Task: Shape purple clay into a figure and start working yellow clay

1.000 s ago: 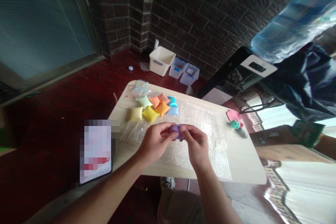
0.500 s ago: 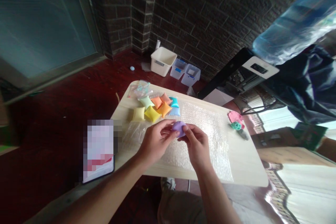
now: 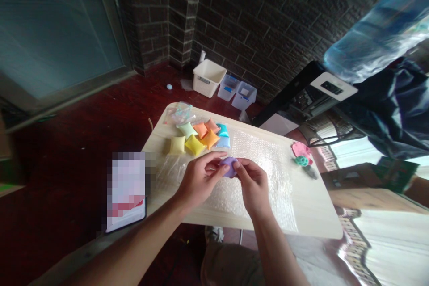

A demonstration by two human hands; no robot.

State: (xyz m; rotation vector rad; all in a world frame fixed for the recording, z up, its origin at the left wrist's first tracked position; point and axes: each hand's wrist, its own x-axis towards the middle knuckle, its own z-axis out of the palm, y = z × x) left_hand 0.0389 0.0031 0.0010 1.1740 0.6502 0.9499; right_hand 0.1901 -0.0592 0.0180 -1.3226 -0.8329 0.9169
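Note:
A small purple lump of modelling clay (image 3: 229,167), rounded and flattened, is pinched between both hands above the table. My left hand (image 3: 203,174) grips its left side, the thumb lying across the front. On the other side my right hand (image 3: 251,183) presses it with thumb and fingers. Beneath the hands lies a sheet of bubble wrap (image 3: 268,178). Beyond them sit several pillow-shaped clay packets: a yellow packet (image 3: 194,145), an orange packet (image 3: 211,139), a pale green packet (image 3: 187,129) and a blue packet (image 3: 222,130) among them.
Pink clay (image 3: 300,149) and a teal clay piece (image 3: 301,161) lie at the right of the pale wooden table (image 3: 321,219). Clear plastic packaging (image 3: 179,112) is at the far left corner. A tablet (image 3: 127,192) stands left. A white basket (image 3: 208,78) is on the floor behind.
The purple clay has dipped very slightly and looks a little flatter and turned between the fingers. Both hands keep their grip in nearly the same place.

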